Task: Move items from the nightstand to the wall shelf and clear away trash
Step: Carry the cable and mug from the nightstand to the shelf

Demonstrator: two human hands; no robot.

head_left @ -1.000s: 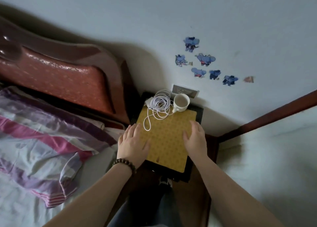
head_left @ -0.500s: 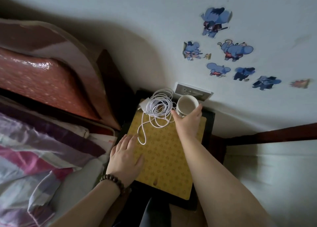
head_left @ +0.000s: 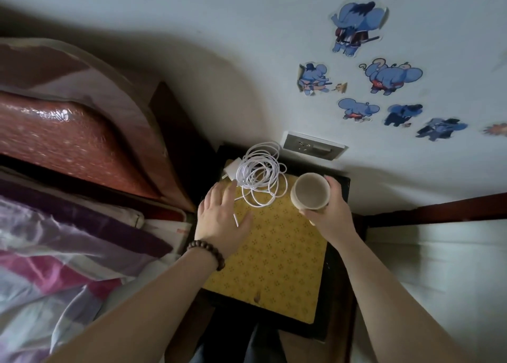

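Note:
A dark nightstand [head_left: 338, 275] carries a yellow patterned mat [head_left: 274, 264]. My right hand [head_left: 329, 211] is closed around a white cup [head_left: 310, 194] and holds it slightly above the mat's far right corner. A coiled white charging cable [head_left: 260, 173] with its white plug [head_left: 231, 169] lies at the mat's far left. My left hand [head_left: 222, 217], fingers spread, lies flat over the cable's loose end just short of the coil. A bead bracelet circles that wrist.
A red padded headboard [head_left: 71, 143] and a bed with striped purple-pink bedding [head_left: 55, 253] lie to the left. A wall socket [head_left: 314, 148] sits right behind the nightstand, with blue elephant stickers [head_left: 392, 77] above it. A dark wooden rail [head_left: 439, 209] runs off right.
My right hand has closed on the cup and lifted it off the mat toward me. My left hand has slid forward from the mat's near left edge to the cable.

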